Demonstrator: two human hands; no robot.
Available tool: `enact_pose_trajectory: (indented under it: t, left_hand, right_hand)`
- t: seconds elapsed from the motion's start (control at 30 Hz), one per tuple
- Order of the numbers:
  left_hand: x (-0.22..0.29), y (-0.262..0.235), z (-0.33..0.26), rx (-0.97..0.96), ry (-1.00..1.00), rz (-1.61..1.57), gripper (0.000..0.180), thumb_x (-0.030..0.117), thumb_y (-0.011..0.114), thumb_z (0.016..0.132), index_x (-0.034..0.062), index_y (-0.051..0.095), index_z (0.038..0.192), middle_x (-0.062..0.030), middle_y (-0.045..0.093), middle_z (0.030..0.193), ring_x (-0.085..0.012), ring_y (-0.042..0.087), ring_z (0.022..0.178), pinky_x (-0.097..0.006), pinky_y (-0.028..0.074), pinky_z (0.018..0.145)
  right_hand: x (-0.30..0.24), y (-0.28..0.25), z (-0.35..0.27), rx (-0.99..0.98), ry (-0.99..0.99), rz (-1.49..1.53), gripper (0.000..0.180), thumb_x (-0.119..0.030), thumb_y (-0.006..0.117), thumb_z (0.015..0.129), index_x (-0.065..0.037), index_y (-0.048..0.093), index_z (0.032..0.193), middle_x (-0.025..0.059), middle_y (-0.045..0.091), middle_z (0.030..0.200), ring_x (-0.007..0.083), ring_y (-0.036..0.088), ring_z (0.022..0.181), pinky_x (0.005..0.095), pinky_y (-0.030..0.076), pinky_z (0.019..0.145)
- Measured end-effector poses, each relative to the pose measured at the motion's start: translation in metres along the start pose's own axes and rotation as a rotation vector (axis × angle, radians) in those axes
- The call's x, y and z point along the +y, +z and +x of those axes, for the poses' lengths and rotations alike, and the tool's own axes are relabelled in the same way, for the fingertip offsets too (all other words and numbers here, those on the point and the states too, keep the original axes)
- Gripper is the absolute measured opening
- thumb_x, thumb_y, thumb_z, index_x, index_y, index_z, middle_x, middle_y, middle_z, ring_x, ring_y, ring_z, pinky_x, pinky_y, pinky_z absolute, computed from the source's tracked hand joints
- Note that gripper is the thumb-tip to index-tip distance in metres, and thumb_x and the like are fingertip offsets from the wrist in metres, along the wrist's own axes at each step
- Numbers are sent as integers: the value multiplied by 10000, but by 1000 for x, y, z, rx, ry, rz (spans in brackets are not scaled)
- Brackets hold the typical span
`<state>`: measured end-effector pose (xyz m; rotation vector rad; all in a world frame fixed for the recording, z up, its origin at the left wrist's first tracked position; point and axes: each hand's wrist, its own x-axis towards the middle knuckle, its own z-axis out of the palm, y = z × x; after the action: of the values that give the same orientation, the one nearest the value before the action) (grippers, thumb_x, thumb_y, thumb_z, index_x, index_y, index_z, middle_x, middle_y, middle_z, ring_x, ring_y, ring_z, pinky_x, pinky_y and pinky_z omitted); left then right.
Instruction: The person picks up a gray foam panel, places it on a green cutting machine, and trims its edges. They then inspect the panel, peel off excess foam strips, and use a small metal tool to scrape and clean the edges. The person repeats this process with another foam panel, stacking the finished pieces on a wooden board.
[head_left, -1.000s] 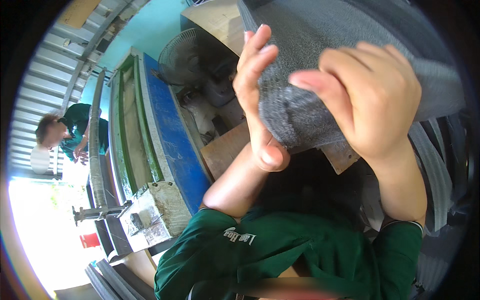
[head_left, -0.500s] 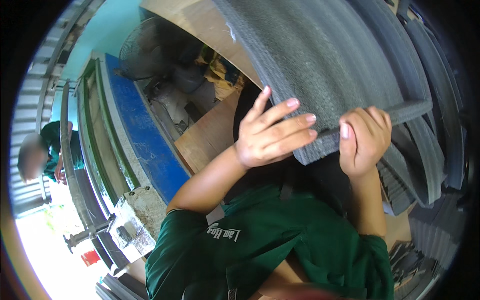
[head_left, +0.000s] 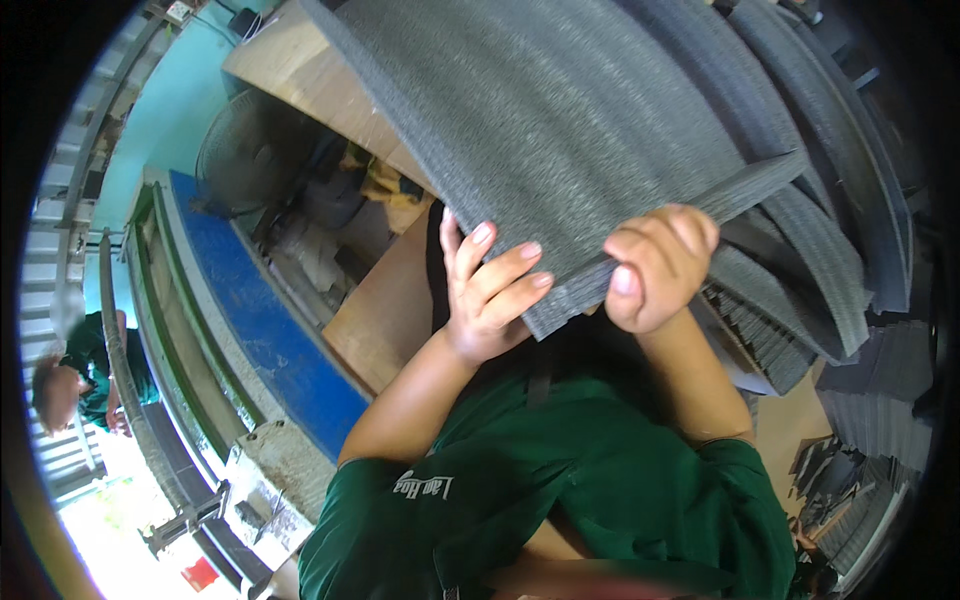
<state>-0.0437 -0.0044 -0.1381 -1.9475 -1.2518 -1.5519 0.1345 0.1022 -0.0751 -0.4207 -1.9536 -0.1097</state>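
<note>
Here, the right hand [head_left: 660, 270] pinches the gray foam sheet [head_left: 530, 130] just past it. The left hand [head_left: 492, 295] curls by its corner; can't tell if squeezing. Hold softly, avoiding dents.

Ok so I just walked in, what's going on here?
Someone in a green shirt is handling a wide grey foam sheet. The right hand is curled over its near edge, and the left hand has its fingers at the near-left corner, thumb out of sight. More grey foam pieces are to the right, and a co-worker is off to the left.
</note>
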Motion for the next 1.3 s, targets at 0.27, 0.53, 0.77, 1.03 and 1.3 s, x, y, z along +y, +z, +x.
enact_pose_trajectory:
  t: [0.27, 0.53, 0.77, 1.03, 1.3]
  left_hand:
    - [13, -10, 21, -60, 74, 209, 516, 51, 872, 713, 81, 582, 1139, -118, 677, 1191, -457, 627, 1209, -598, 522, 1034]
    - [17, -4, 20, -69, -93, 121, 534, 26, 854, 727, 146, 615, 1190, -90, 685, 1282, -377, 551, 1371, -595, 438, 1132]
    - [10, -22, 22, -215, -259, -123, 873, 326, 1003, 570, 103, 601, 1313, -144, 592, 1451, -416, 507, 1409, -578, 353, 1191]
    - [-66, -45, 40, 247, -1207, -658, 978, 555, 579, 982, 83, 69, 1671, -172, 70, 1743, -343, 21, 1611, -490, 57, 1287]
    - [-95, -18, 89, 163, -1122, -532, 1035, 266, 660, 950, 148, -68, 1676, -192, 1, 1739, -340, 129, 1582, -468, 115, 1271]
  right_hand:
    - [4, 6, -2, 76, -20, 13, 358, -377, 490, 964, -138, 638, 744, 3, 614, 715, 198, 589, 682, 381, 404, 804]
    - [12, 9, -4, 92, -46, 42, 343, -374, 509, 948, -133, 652, 751, 0, 623, 721, 198, 598, 689, 386, 408, 814]
    - [14, 10, -4, 87, -40, 42, 287, -357, 531, 920, -149, 662, 773, -9, 638, 763, 190, 609, 730, 398, 423, 861]
    - [14, 12, -10, 161, 11, 131, 205, -323, 640, 876, -134, 679, 946, -18, 686, 823, 183, 628, 735, 383, 452, 869]
    - [75, -56, 55, -201, 348, 349, 298, -131, 798, 797, -27, 717, 1064, 148, 707, 972, 292, 692, 928, 402, 566, 797]
